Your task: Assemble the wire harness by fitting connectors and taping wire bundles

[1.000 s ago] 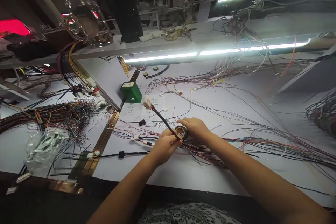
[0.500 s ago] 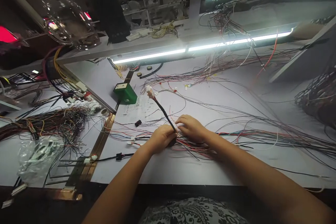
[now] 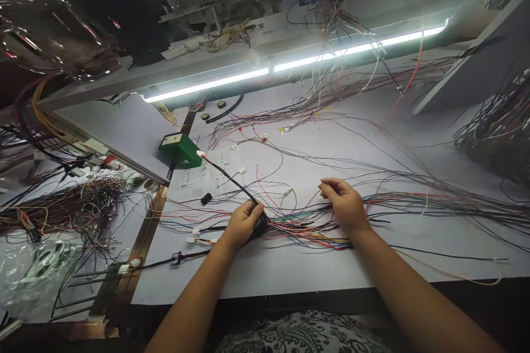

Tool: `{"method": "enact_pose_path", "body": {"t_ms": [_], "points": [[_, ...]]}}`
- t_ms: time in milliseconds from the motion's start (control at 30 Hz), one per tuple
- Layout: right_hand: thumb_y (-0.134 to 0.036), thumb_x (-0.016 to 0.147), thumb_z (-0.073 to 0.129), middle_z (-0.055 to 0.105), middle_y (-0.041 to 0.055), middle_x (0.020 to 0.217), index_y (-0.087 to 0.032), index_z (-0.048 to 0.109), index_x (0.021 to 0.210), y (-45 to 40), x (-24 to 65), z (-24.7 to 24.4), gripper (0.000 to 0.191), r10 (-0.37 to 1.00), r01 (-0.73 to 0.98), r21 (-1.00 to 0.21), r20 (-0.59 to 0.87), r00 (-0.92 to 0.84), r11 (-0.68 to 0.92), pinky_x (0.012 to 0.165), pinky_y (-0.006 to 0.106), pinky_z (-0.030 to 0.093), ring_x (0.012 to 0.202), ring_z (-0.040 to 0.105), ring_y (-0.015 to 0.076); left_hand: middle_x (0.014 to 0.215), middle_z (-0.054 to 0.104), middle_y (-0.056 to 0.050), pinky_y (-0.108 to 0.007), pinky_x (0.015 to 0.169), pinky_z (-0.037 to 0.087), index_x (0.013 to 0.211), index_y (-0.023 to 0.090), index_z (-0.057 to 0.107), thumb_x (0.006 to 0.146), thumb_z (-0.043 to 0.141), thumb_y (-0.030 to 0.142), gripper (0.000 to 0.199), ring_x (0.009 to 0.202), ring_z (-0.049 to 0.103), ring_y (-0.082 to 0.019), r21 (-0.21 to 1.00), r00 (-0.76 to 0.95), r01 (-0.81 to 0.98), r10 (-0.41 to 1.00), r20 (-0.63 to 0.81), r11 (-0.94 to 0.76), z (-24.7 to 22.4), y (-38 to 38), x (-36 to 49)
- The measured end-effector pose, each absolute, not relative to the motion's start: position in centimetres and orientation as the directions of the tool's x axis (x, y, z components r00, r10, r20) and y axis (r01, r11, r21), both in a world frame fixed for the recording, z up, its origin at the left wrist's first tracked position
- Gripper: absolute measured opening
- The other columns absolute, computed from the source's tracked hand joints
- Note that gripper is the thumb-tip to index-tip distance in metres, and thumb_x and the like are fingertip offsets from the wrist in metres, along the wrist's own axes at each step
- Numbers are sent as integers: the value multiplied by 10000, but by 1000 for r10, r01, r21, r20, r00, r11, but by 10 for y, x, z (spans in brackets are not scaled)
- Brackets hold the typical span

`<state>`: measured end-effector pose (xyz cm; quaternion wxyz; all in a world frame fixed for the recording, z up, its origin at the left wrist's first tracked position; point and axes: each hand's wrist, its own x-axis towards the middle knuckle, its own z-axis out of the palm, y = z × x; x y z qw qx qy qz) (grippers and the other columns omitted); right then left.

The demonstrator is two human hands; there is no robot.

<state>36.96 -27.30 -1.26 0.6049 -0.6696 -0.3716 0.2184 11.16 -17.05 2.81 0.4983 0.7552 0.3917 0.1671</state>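
Observation:
My left hand (image 3: pixel 244 223) is closed round the dark, taped trunk of a wire harness (image 3: pixel 261 223). From that grip a black-sleeved branch (image 3: pixel 232 176) slants up and left, ending in a white connector (image 3: pixel 201 154). Loose coloured wires (image 3: pixel 306 229) fan out to the right of the trunk. Over these wires, my right hand (image 3: pixel 345 204) has thumb and fingertips pinched together, and a thin wire (image 3: pixel 311 201) appears to run up to them. Other branches with white connectors (image 3: pixel 192 240) lie left of my left hand, and a black connector (image 3: pixel 176 259) sits on a lower branch.
A green box (image 3: pixel 181 150) stands by the left partition, beside a printed sheet (image 3: pixel 190 179). A small black connector (image 3: pixel 206 198) lies in front. Long wire bundles (image 3: pixel 447 209) stretch across the right side. A lit tube (image 3: pixel 215 85) runs under the shelf above.
My right hand has moved right, away from my left hand, over the spread wires. The sleeved branch has tipped further left, and my left hand keeps its grip on the harness. The view has shifted.

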Motion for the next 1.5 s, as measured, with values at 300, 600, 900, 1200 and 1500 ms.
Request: {"method": "enact_pose_path", "body": {"t_ms": [300,600,900,1200,1500], "points": [[-420,825,594,636,36,781,-170,628,1004,-271,374,-14,309,748,94,-995,41,663,-28,657,291,494,698,586,145,783,628,-12,-253,723,424,859,183,637,897,465,422,297,763,563,-159,767,720,514,679,-143,-384,52,-165,117],[-353,834,580,656,21,877,-242,680,922,-275,358,3,173,918,374,-927,116,380,-37,767,329,461,821,594,192,751,667,-12,-277,712,454,1022,220,629,891,484,404,269,736,622,-174,820,534,528,837,-120,-220,39,-200,106],[-154,867,439,545,58,1261,-261,530,1248,-232,343,17,406,985,891,-424,32,-168,165,721,284,456,947,591,185,581,595,31,-174,440,370,1018,145,517,775,614,514,452,464,556,-95,873,340,146,805,-486,465,18,-219,104],[-215,862,486,630,52,1033,-252,633,1063,-164,332,48,251,849,833,-280,-98,-519,477,611,259,344,868,582,196,483,563,39,-211,503,426,901,153,536,833,569,465,321,460,555,-120,929,376,101,851,-366,356,5,-230,104],[-173,873,434,638,52,975,-215,635,872,-171,349,51,205,819,831,-187,-161,-551,523,567,263,296,763,564,177,539,576,33,-226,567,452,883,165,563,854,545,444,282,517,563,-123,943,392,63,861,-324,326,6,-235,99]]}}
